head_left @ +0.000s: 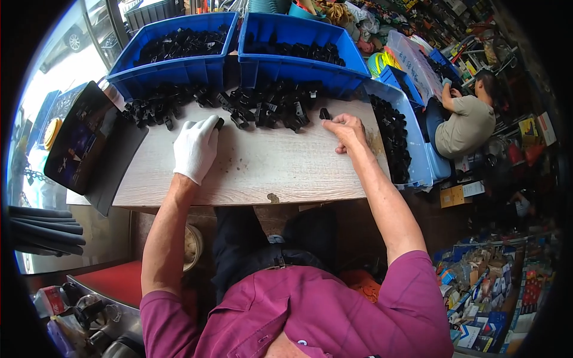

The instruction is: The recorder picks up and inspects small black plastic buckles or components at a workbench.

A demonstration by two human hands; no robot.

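Observation:
My left hand [196,148], in a white knit glove, is closed over the left part of the table. A small black plastic piece [219,123] pokes out at its fingertips. My bare right hand [348,132] pinches another small black piece [324,113] between thumb and fingers, to the right of the heap. Between and beyond both hands lies a loose heap of black plastic parts [262,110], several of them clip-shaped. The exact kind of the held pieces is too small to make out.
Two blue bins [173,71] [304,70] of black parts stand behind the heap on the pale wooden table [280,170]. A lighter blue tub [419,152] with more parts is at right. A tablet [77,143] leans at left. Another person [468,122] sits at far right.

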